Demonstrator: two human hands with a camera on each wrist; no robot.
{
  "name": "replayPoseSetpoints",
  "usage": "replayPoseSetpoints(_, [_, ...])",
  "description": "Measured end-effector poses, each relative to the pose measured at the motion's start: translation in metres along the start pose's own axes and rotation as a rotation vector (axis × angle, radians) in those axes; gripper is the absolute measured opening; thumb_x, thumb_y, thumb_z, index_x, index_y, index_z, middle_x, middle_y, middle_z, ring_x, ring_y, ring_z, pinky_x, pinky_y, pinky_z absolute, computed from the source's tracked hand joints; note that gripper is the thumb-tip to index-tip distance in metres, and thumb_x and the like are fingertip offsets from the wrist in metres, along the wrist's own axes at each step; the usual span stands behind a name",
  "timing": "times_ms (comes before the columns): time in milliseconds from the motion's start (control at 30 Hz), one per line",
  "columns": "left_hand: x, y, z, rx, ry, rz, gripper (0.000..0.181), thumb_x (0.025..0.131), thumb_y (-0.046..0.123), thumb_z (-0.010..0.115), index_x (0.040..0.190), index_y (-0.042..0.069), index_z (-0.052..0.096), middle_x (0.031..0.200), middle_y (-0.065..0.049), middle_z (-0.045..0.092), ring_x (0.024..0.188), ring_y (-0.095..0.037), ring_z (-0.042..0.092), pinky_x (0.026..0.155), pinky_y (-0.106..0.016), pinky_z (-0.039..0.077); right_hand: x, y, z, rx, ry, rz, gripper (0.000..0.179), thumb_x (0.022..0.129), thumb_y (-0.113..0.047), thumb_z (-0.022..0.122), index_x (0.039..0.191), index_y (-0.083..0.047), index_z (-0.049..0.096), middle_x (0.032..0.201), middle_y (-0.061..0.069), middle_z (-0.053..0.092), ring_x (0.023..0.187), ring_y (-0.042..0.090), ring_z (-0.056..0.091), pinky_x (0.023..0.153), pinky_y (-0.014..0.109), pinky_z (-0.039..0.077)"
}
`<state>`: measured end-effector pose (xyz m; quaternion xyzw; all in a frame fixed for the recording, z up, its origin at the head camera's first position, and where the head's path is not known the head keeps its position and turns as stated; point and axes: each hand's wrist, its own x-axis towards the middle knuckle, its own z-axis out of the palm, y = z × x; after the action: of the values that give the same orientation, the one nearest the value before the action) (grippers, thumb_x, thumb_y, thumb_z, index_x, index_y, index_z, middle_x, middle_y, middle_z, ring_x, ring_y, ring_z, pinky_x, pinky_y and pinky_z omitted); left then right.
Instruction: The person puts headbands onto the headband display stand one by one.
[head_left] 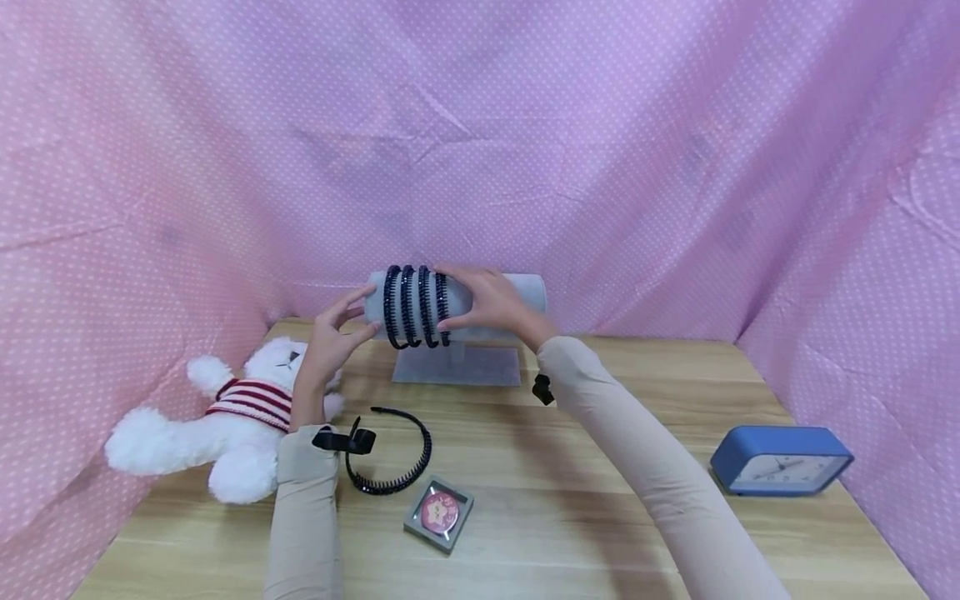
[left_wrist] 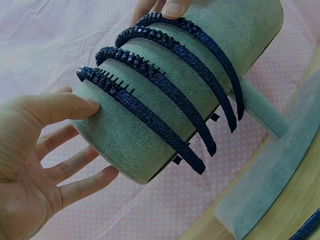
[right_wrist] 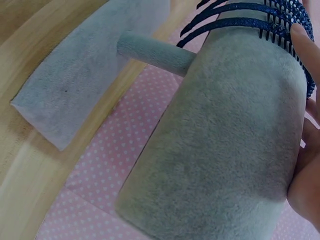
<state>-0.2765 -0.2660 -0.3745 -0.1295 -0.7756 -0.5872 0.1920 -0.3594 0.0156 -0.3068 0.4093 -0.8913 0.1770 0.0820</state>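
A grey plush headband stand (head_left: 531, 292) carries several dark, beaded headbands (left_wrist: 150, 112) side by side on its horizontal roll. My left hand (head_left: 330, 342) holds the roll's left end, thumb (left_wrist: 82, 106) on the near side and fingers spread behind. Over the roll's middle, my right hand (head_left: 495, 304) grips the rightmost headband (left_wrist: 220, 55), with its thumb low and its fingers reaching over the top. In the right wrist view that thumb (right_wrist: 304, 42) lies against the headband's comb teeth. Part of the right hand is cut off there.
A loose headband (head_left: 427, 454) lies on the wooden table (head_left: 540, 533) near a small framed pink badge (head_left: 438, 512). At the left sits a white plush toy (head_left: 247, 458) in a striped top. A blue clock (head_left: 780, 458) stands at the right; pink dotted cloth (head_left: 600, 167) hangs behind.
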Motion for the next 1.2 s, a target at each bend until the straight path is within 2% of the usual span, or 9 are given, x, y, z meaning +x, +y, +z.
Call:
replayPoseSetpoints(167, [0.000, -0.001, -0.002, 0.007, 0.004, 0.013, 0.058, 0.093, 0.002, 0.071, 0.148, 0.008, 0.053, 0.157, -0.014, 0.047, 0.121, -0.012, 0.056, 0.093, -0.014, 0.054, -0.001, -0.002, 0.004, -0.026, 0.017, -0.003, 0.101, 0.078, -0.061, 0.081, 0.160, -0.028, 0.033, 0.162, 0.000, 0.043, 0.147, 0.026, 0.042, 0.126, 0.048, 0.028])
replayPoseSetpoints(467, [0.002, -0.002, -0.001, -0.014, -0.004, 0.016, 0.057, 0.094, 0.000, 0.070, 0.148, 0.006, 0.053, 0.157, -0.016, 0.046, 0.129, -0.032, 0.054, 0.091, -0.013, 0.054, -0.003, -0.003, 0.006, -0.041, 0.031, 0.005, 0.099, 0.079, -0.060, 0.081, 0.160, -0.025, 0.034, 0.162, 0.000, 0.042, 0.148, 0.026, 0.041, 0.126, 0.048, 0.028])
replayPoseSetpoints(733, [0.003, 0.000, -0.002, -0.010, -0.010, 0.010, 0.057, 0.094, 0.000, 0.070, 0.148, 0.007, 0.053, 0.157, -0.015, 0.046, 0.131, -0.035, 0.053, 0.088, -0.010, 0.054, -0.004, -0.003, 0.006, -0.048, 0.024, -0.002, 0.101, 0.080, -0.060, 0.080, 0.161, -0.027, 0.031, 0.164, -0.001, 0.039, 0.150, 0.024, 0.038, 0.127, 0.047, 0.026])
replayPoseSetpoints(933, [0.003, -0.001, -0.004, -0.011, -0.015, 0.005, 0.058, 0.094, 0.000, 0.070, 0.148, 0.007, 0.052, 0.158, -0.015, 0.045, 0.132, -0.036, 0.052, 0.088, -0.010, 0.054, -0.008, -0.002, 0.006, 0.002, 0.035, -0.044, 0.101, 0.081, -0.057, 0.081, 0.161, -0.025, 0.030, 0.165, -0.001, 0.036, 0.151, 0.022, 0.035, 0.128, 0.048, 0.024])
replayPoseSetpoints(1067, [0.002, 0.000, -0.005, -0.017, -0.027, 0.003, 0.058, 0.094, 0.000, 0.069, 0.149, 0.007, 0.051, 0.160, -0.014, 0.043, 0.135, -0.040, 0.050, 0.088, -0.010, 0.054, -0.018, -0.005, 0.002, 0.050, 0.042, -0.070, 0.100, 0.080, -0.055, 0.082, 0.161, -0.025, 0.032, 0.165, 0.002, 0.036, 0.150, 0.025, 0.036, 0.127, 0.049, 0.027])
replayPoseSetpoints(1200, [0.002, 0.002, -0.005, -0.012, -0.032, 0.002, 0.058, 0.095, 0.000, 0.069, 0.150, 0.007, 0.051, 0.161, -0.014, 0.042, 0.135, -0.042, 0.049, 0.088, -0.009, 0.053, -0.031, -0.010, 0.000, 0.080, 0.059, -0.132, 0.098, 0.079, -0.049, 0.085, 0.159, -0.021, 0.036, 0.164, 0.009, 0.038, 0.150, 0.029, 0.038, 0.126, 0.048, 0.030])
